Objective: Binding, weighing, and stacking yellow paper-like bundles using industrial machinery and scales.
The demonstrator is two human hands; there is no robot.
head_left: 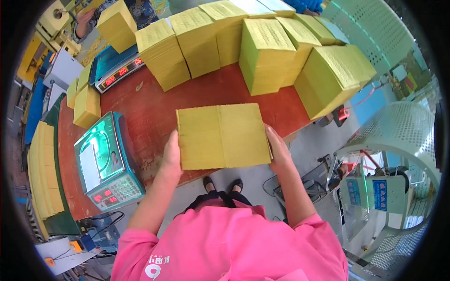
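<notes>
In front of my chest, over the near edge of the red table, I hold a thick stack of yellow paper [222, 136] level between both hands. Its broad top face shows a faint fold line down the middle. My left hand [172, 152] is pressed to the left side and my right hand [279, 150] to the right side; some fingers are hidden beneath or behind the paper. To the left of my left hand stands a teal digital scale [119, 189] with lit red digits and a white slip on its pan.
Tall yellow paper stacks [192, 42] line the far side of the red table [136, 112]. A second scale [119, 72] carries another stack. Smaller stacks [87, 107] stand nearby. Far left, a co-worker's hand [85, 21] shows. A perforated pale guard [398, 126] and machinery are at right.
</notes>
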